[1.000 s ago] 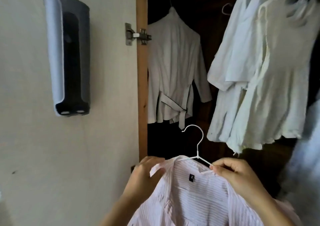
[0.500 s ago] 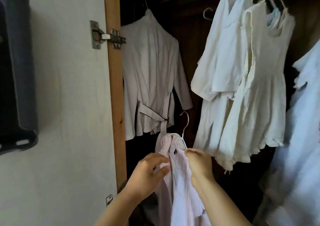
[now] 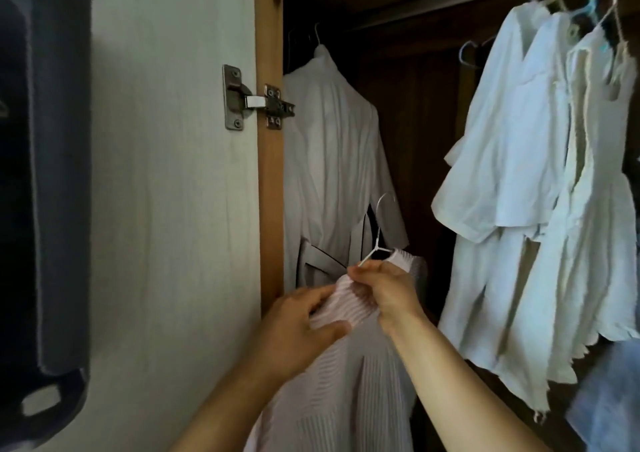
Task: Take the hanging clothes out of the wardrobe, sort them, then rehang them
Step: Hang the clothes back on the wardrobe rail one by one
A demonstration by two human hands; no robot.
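step: rehanging | thing: pale pink striped shirt [image 3: 346,375] on white wire hanger [image 3: 377,240], low by wardrobe's left edge | left hand [image 3: 298,330] pinches shirt, right hand [image 3: 384,287] grips hanger | next: likely lift hook to dark rail [image 3: 433,11]

No readable text, label, brand, number or sign anywhere in frame.
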